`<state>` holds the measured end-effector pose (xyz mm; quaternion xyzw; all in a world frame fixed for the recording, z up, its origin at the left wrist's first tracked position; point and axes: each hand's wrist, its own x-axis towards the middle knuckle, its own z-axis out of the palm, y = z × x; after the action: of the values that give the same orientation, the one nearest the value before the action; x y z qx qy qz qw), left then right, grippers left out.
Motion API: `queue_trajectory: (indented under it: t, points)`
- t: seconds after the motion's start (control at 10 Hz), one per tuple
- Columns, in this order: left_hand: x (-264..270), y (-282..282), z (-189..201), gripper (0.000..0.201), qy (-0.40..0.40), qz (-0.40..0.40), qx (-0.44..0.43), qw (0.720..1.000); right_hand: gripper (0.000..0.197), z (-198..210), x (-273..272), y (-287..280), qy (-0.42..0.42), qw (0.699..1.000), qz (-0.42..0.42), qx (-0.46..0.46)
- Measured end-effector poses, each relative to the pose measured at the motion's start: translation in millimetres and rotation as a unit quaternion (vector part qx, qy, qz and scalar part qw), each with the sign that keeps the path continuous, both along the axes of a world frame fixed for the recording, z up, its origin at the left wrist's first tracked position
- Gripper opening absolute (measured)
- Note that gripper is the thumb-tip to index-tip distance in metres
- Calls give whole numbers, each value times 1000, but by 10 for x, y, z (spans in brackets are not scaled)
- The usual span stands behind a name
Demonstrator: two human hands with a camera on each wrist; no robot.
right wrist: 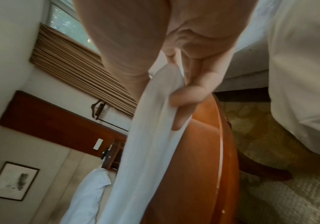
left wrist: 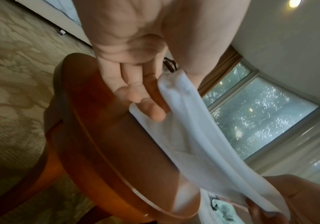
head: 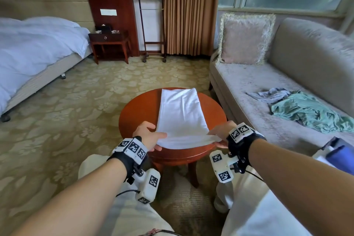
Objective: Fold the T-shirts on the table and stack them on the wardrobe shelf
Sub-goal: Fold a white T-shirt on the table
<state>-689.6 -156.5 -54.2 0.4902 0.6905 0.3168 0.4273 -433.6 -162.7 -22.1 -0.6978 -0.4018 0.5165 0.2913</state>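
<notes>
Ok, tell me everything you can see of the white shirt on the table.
The white shirt is plain, thin, soft cloth, already folded into a long narrow strip lying flat along the round wooden table, its far end at the table's far edge. Its near end is lifted off the tabletop: the left hand and the right hand each pinch a near corner, holding that edge taut.

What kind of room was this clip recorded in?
Most likely a hotel bedroom. A made bed with a nightstand beside it stands at the left, a wooden valet stand is by the curtain, and a sofa sits under the window. The white T-shirt lies on a small round table.
</notes>
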Motion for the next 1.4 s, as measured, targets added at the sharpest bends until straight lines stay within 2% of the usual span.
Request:
queue_trajectory:
  t: [0.1,0.2,0.3,0.4,0.5,0.6,0.7,0.8,0.9,1.0,1.1,1.2,1.3,1.4]
  points:
    - [-48,-47,233,31,-79,11,40,996,48,240,24,10,-11,998,-22,54]
    - [-74,-109,493,22,-154,29,60,986,20,422,23,3,18,996,-30,82]
    - [-78,-98,679,24,-208,49,75,974,16,629,35,38,48,991,-47,114]
    - [-80,-8,828,26,-260,60,56,962,18,796,-47,76,125,981,-73,132]
    - [-89,89,954,36,-332,52,23,942,29,910,-91,157,178,972,-107,111]
    - [-124,181,994,25,-372,20,21,928,30,941,-113,220,232,956,-129,126]
    - [-147,331,908,25,-334,-27,27,942,29,850,-102,348,220,958,-124,138]
    - [-164,533,774,25,-235,-24,50,970,28,722,-113,529,145,978,-103,105]
    - [-158,750,657,22,-129,-22,62,989,24,619,-127,736,69,988,-117,75]
    - [-192,1011,533,11,-38,-30,88,995,22,540,-118,918,39,989,-128,60]
    - [-247,1324,472,35,11,-63,119,991,11,476,-101,1183,-8,989,-125,78]
    - [-248,1669,445,46,37,-78,116,989,4,431,-106,1525,-29,985,-144,93]
    - [-222,2039,342,51,37,-73,94,992,32,315,-67,1894,-66,989,-109,77]
    - [-177,2402,197,52,55,-73,50,995,34,165,-23,2265,-82,992,-76,61]
